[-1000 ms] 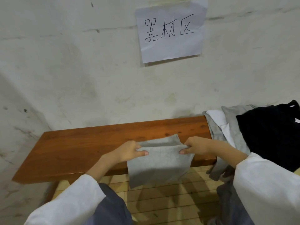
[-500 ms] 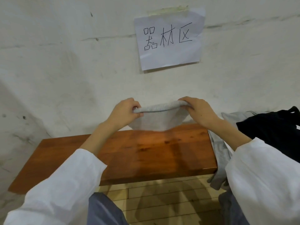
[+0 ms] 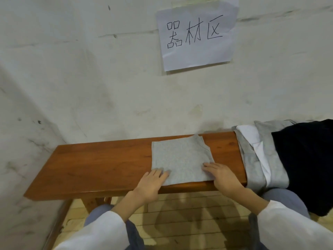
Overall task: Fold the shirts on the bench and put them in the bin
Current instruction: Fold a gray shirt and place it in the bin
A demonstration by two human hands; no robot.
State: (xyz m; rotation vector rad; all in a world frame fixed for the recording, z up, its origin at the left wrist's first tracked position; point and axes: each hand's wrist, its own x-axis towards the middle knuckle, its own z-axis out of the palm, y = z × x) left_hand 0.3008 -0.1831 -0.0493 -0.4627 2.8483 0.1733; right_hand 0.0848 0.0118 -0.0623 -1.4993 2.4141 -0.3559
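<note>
The grey shirt (image 3: 180, 159) is down flat on the bench (image 3: 100, 170), folded into a rough square, sitting right of the bench's middle with its near edge almost at the front lip. Both hands are on it: the left hand (image 3: 153, 183) lies flat at the shirt's 7 o'clock corner, fingers straight and pressing the cloth. The right hand (image 3: 223, 177) does the same at 5 o'clock, palm down, nothing gripped. At about 1 o'clock, a layer of the fold pokes out a little. Over at 3 o'clock, near the shirt with a strip of bare wood between, a pile of clothes (image 3: 250, 163) covers the right end of the bench and hangs over its front. It shows grey cloth, one white piece (image 3: 252, 136) and one dark piece (image 3: 306, 159) on top; how many grey garments, I cannot tell. Up at 12 o'clock, one paper sheet (image 3: 196, 35) is taped to the wall (image 3: 72, 78), handwritten with three characters, 器材区. Down at 6 o'clock, a wooden plank floor (image 3: 189, 222) and two white sleeves (image 3: 100, 233)
</note>
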